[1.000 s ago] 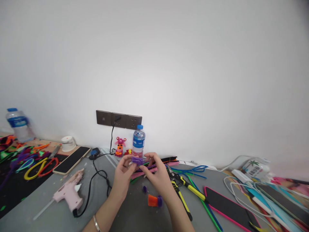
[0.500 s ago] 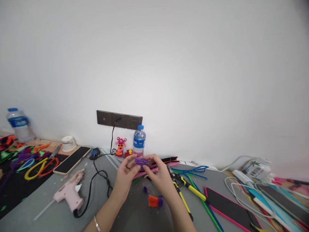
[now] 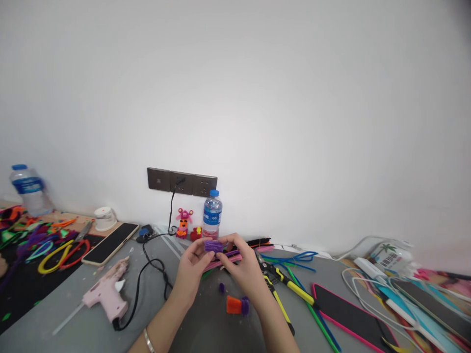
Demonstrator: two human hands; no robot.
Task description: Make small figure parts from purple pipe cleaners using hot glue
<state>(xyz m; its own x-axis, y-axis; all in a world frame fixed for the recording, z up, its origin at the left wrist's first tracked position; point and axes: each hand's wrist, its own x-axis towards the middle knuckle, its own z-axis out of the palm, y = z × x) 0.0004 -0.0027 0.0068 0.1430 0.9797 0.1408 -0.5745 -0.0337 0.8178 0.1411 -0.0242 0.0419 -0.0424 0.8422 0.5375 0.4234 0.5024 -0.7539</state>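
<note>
A small fuzzy purple piece [image 3: 213,246], which looks made of pipe cleaner rows, is pinched between both hands above the grey table. My left hand [image 3: 193,264] grips its left end with thumb and fingers; a bracelet circles that wrist. On its right end, my right hand [image 3: 241,262] closes thumb and fingertips. Below the hands lies an orange block [image 3: 233,305] with a purple part [image 3: 245,305] at its right side. A small purple disc [image 3: 222,288] rests just above it. Behind the hands are pink pipe cleaners [image 3: 267,252], partly covered.
Left of my arms lies a pink glue gun [image 3: 106,296] with its black cord [image 3: 142,274]. Yellow-handled pliers [image 3: 294,289] and a pink-edged phone [image 3: 349,314] are to the right. A water bottle [image 3: 212,215] and a pink-orange figure [image 3: 183,224] stand by the wall.
The purple piece has been tipped slightly, so more of its broad ridged face shows. Both hands keep their hold in nearly the same place.
</note>
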